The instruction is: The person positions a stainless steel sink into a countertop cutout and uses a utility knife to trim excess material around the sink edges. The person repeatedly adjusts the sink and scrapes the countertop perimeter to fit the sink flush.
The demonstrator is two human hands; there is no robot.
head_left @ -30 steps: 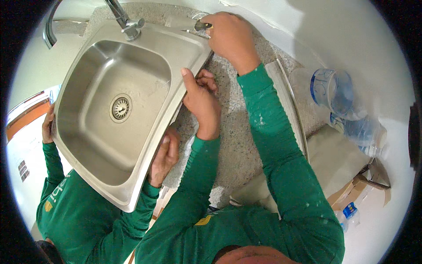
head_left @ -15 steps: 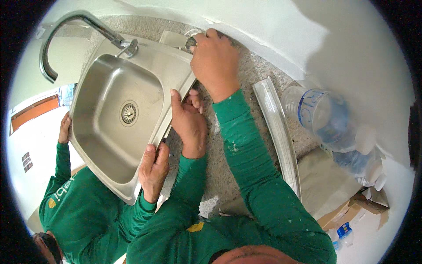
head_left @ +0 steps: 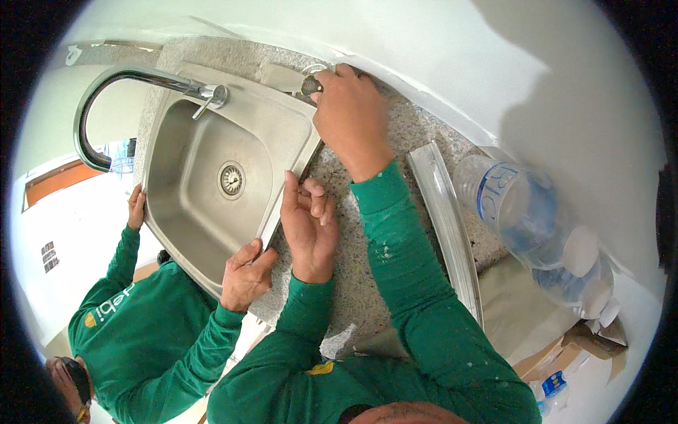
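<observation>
A stainless steel sink (head_left: 286, 145) with a chrome faucet (head_left: 131, 74) lies on the speckled stone counter (head_left: 342, 283). Up at its back right corner, my right hand (head_left: 355, 124) is closed around the dark handle of what looks like a putty knife, its flat pale blade (head_left: 280, 77) beside the sink's back edge. My left hand (head_left: 311, 230) is palm up along the right rim, thumb up against or very near the edge, fingers apart and loosely bent. A co-worker's hands (head_left: 245, 275) grip the sink's front right corner and its left side.
Right of my right forearm lies a long metallic strip (head_left: 446, 226). Large clear plastic bottles (head_left: 526, 205) stand along the white wall. An opened cardboard box (head_left: 565, 346) sits at the lower right. The co-worker (head_left: 152, 332) in green is close on my left.
The sink has come down flatter onto the counter and shifted slightly right in view. My left hand's fingers have come out from its edge. My right hand stays at the back corner.
</observation>
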